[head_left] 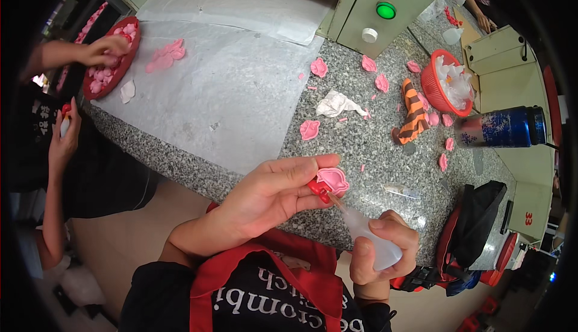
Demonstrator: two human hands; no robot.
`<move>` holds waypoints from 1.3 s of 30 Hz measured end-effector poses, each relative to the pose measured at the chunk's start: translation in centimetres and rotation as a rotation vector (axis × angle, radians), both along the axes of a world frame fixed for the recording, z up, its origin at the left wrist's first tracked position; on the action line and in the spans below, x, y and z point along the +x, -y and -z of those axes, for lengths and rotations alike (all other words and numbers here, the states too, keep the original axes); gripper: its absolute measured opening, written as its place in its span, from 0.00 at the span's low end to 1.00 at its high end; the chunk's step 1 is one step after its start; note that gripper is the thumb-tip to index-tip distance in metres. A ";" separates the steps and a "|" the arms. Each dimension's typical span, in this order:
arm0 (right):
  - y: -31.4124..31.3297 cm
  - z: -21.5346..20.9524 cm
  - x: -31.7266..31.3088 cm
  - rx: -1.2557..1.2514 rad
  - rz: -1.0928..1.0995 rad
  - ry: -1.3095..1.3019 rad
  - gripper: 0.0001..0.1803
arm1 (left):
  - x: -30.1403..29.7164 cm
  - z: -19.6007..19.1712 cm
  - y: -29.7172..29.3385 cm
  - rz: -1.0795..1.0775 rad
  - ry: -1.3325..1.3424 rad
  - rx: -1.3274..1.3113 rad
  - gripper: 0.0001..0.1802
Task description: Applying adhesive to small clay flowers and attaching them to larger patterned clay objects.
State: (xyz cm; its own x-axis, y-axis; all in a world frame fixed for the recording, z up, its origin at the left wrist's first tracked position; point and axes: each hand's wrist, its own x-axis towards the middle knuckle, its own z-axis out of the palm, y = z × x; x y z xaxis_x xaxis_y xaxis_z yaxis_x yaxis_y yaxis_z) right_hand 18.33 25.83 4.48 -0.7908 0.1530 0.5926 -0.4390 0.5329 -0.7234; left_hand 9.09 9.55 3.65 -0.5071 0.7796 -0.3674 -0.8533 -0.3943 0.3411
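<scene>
Between the thumb and fingers of my left hand (262, 190) is a small pink moulded piece (335, 179) with a raised rim. A glossy red bow-shaped piece (320, 191) sits against its lower left edge, beside my fingertips. My right hand (394, 241) is wrapped round a translucent white squeeze bottle (363, 229), tilted up to the left. Its thin nozzle points at the red bow, and the tip appears to touch it. Several similar pink pieces lie on the speckled stone worktop beyond my hands, one nearby (310, 130).
White paper (229, 85) covers the worktop's left. A co-worker's hand (107, 50) reaches into a red basket (90, 94) of pink pieces. At right stand a red basket (428, 82) of white bottles, a blue drinking bottle (503, 128) and a striped orange-brown object (413, 112). Crumpled tissue (338, 103) lies mid-table.
</scene>
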 end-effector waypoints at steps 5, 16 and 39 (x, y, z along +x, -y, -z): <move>0.2 0.2 -0.3 -0.012 0.016 -0.031 0.15 | 0.1 0.3 0.1 -0.002 -0.025 -0.031 0.22; 0.1 -0.2 -0.2 0.005 -0.011 -0.017 0.14 | 0.1 0.0 0.0 0.003 -0.010 -0.019 0.21; 0.1 -0.4 -0.2 0.023 0.010 -0.035 0.15 | 0.4 0.5 0.0 -0.011 -0.033 -0.048 0.22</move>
